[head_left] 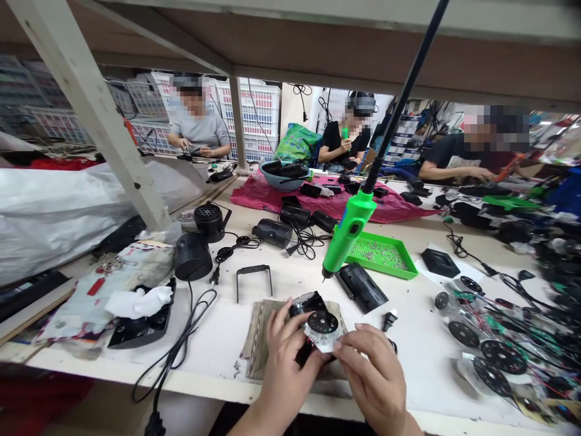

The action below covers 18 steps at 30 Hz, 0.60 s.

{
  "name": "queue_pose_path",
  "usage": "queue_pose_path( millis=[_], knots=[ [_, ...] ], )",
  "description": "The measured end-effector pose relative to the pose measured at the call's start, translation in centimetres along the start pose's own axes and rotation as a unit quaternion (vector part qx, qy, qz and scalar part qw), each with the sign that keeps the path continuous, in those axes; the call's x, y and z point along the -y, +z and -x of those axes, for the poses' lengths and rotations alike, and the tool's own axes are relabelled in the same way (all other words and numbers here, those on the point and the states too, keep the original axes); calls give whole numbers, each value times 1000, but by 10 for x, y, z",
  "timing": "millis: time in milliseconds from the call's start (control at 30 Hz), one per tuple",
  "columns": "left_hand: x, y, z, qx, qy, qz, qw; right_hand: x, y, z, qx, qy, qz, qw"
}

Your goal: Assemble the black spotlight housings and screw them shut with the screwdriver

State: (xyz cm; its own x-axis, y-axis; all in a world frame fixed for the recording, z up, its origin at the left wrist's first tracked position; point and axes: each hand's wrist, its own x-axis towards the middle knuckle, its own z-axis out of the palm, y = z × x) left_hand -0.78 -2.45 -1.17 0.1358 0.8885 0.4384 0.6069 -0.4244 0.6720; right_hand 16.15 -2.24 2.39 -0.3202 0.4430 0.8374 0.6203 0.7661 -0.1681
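Note:
My left hand is curled around a small black housing with a white plate and a round black disc on top of it. My right hand pinches the right edge of that white plate, fingers bent. Both hands hold the part just above a worn cardboard pad near the front edge of the bench. A green electric screwdriver hangs on a black rod just behind the part, tip pointing down.
A green tray of screws lies behind a flat black part. Round black discs with wires pile up at right. Black units, cables and a metal bracket lie at left. Three other people work across the bench.

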Motion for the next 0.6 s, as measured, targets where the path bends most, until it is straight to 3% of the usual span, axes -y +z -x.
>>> queue_pose_path(
  millis=[267,367,467,600],
  knots=[
    [9,10,1,5,-4,-55,998,5,4,-8,33,-18,-12,999],
    [12,13,4,-22,-21,-38,999,6,3,-8,51,2,-36,998],
    [14,14,9,-57,-12,-36,998,2,1,-14,29,109,-101,988],
    [13,14,11,-77,17,-65,995,-23,15,-52,-36,291,-246,924]
  ],
)
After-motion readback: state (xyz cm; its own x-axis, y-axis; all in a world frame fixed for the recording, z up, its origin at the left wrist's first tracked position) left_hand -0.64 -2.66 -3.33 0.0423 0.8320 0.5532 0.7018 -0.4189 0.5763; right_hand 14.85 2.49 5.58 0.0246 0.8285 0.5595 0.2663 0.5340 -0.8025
